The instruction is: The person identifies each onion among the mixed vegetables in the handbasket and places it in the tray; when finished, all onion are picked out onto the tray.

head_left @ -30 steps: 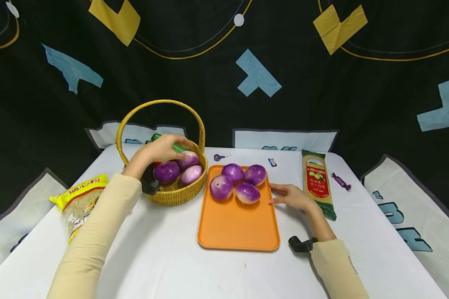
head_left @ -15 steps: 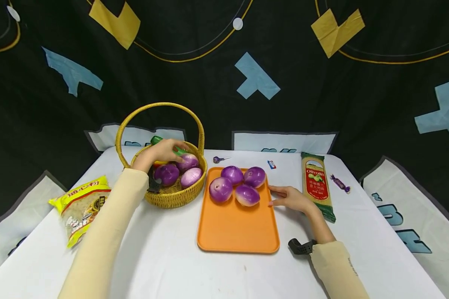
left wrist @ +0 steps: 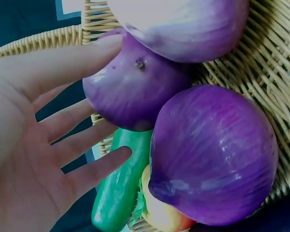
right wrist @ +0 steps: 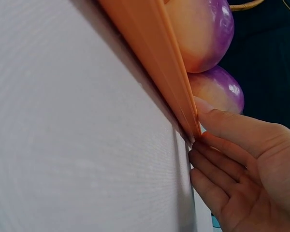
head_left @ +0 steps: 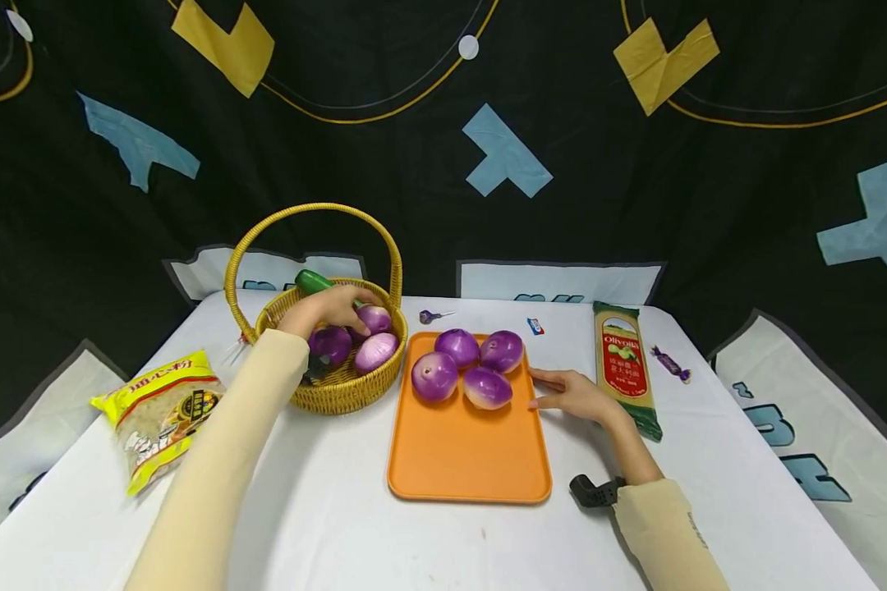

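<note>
My left hand [head_left: 333,306] reaches into a yellow wicker basket [head_left: 340,396] that holds three purple onions and a green cucumber [head_left: 312,281]. In the left wrist view the left hand [left wrist: 53,140] is spread with straight fingers, and its thumb touches the back onion [left wrist: 135,92]. A larger onion [left wrist: 212,154] and the cucumber [left wrist: 118,193] lie beside it. Several purple onions [head_left: 434,376] sit at the far end of an orange tray [head_left: 466,460]. My right hand [head_left: 572,392] lies flat on the table, fingertips against the tray's right edge [right wrist: 154,63].
A long pasta packet [head_left: 624,361] lies right of the right hand, with a purple wrapped sweet [head_left: 671,361] beyond it. A yellow food bag [head_left: 163,410] sits at the left. Small sweets [head_left: 432,315] lie behind the tray. The white table [head_left: 340,517] ends at a dark backdrop.
The left hand has shifted slightly within the basket, towards the back onion. The right hand has stayed against the tray's edge.
</note>
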Demonstrator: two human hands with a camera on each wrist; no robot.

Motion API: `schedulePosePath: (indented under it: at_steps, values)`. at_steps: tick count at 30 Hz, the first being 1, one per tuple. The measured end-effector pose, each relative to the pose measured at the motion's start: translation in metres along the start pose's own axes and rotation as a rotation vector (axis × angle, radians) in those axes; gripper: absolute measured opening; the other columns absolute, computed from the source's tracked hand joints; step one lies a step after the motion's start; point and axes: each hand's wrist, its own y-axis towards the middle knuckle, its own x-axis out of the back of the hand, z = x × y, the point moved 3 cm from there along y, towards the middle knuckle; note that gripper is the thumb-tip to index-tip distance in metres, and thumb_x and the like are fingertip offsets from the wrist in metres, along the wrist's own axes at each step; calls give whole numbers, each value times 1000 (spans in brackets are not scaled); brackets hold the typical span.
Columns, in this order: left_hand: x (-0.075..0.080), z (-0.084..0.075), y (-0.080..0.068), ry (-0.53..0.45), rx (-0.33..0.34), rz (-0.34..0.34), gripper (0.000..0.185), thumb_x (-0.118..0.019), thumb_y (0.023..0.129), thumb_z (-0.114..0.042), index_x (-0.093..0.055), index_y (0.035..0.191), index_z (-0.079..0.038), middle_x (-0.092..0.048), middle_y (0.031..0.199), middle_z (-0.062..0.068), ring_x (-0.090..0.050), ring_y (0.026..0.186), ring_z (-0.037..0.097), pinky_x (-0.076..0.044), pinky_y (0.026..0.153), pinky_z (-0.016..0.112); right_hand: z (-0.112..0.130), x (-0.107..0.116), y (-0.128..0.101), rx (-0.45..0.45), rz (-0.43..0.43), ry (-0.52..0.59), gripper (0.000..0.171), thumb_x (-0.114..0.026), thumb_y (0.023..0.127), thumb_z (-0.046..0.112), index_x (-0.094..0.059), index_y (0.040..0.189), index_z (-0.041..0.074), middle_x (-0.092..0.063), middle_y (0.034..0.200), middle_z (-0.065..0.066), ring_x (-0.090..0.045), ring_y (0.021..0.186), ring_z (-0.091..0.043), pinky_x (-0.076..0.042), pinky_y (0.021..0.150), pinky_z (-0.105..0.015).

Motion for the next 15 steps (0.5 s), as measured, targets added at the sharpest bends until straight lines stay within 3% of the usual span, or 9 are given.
schedulePosePath:
  at_steps: [7,15]
  values:
    - [-6,-2,5,27,15,-15,52,-71,84,-5,-54,133,-4,-52,133,23,-45,124,39,-36,105,54,0,1,0,9,-3,-14,67,-73,87,24,-44,141,-2,-44,144,-19,-41,132,-35,-30,110,-48]
    - [-6,-4,8,76,-44,-79,43,-73,83,-1,-62,124,-5,-60,122,17,-52,113,34,-42,99,49,-1,0,0,-3,-3,-17,67,-73,87,25,-44,141,-1,-44,144,-19,-41,132,-35,-30,110,-48]
